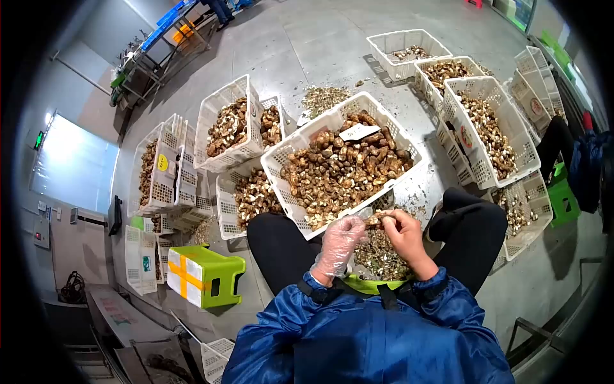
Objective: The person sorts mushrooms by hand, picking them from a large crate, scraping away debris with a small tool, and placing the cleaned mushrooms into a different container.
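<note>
My left hand (341,245), in a clear plastic glove, is closed near the front edge of the large white crate (292,216); what it pinches is too small to make out. Bare and bent at the fingers, my right hand (405,235) holds a small brown mushroom piece (377,219) between thumb and fingertips, close to the left hand. Brown mushrooms (336,169) fill much of the crate, with a white paper label (359,132) on top. Below both hands, between my legs, small trimmings (378,254) lie in a green container (371,284).
White crates of mushrooms stand at the left (205,137) and right (519,144). A green stool (220,281) is at the lower left. Scraps (325,100) lie on the floor beyond the large crate. Another person's dark sleeve (587,169) shows at the right edge.
</note>
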### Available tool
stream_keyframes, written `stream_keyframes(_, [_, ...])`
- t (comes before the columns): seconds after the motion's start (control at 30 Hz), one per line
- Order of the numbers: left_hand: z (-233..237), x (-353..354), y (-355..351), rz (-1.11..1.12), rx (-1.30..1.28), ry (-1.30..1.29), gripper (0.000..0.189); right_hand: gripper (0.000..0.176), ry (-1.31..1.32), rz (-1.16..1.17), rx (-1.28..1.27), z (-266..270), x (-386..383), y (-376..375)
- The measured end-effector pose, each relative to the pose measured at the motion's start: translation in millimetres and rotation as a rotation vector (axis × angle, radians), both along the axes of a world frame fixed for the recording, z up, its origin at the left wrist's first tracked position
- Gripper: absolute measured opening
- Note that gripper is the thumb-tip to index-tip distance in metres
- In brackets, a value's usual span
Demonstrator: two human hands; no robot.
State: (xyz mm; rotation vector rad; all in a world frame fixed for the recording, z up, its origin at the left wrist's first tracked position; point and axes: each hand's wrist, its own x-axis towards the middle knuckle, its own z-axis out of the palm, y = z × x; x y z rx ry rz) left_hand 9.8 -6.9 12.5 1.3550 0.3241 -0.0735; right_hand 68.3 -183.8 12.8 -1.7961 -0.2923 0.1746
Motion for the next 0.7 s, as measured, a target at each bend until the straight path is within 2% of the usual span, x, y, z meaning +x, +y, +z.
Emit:
stream_keyframes(0.1, [-5, 0, 0, 0.041, -0.134, 0.021, 0.02, 0.018, 0.099, -0.007, 0.107, -6, 1, 1])
stream_keyframes(0.17, [-7, -1, 1, 0.034, -0.141, 0.012, 0.021, 0.019, -0.063, 0.04, 0.079, 3, -1, 4])
stream_keyframes(0.23, [-13, -1, 1, 0.03, -0.087, -0.007, 0.021, 0.018, -0.317, 0.067, 0.001, -12, 1, 6])
stream_keyframes(0.37, [-11, -1, 1, 0.005, -0.284, 0.068, 0.023, 0.015, 0.091, 0.01, 0.088, -14, 2, -1])
stream_keyframes(0.43, [-12, -1, 3, -0.008, -0.303, 0.073, 0.026, 0.014, 0.054, 0.003, 0.101, -4, 1, 1])
stream_keyframes(0.53, [-11, -1, 1, 0.012, -0.329, 0.095, 0.028, 0.015, -0.194, 0.104, 0.077, -11, 1, 4])
stream_keyframes(0.63, [-8, -2, 2, -0.023, -0.42, 0.109, 0.032, 0.015, -0.239, 0.045, 0.057, -8, 0, 8])
stream_keyframes(0.67, [-5, -1, 2, -0.034, -0.46, 0.136, 0.033, 0.014, -0.065, -0.012, 0.031, -1, -2, 6])
stream_keyframes(0.7, [-3, -1, 3, -0.044, -0.5, 0.161, 0.035, 0.014, 0.002, -0.005, 0.057, -4, -1, 5])
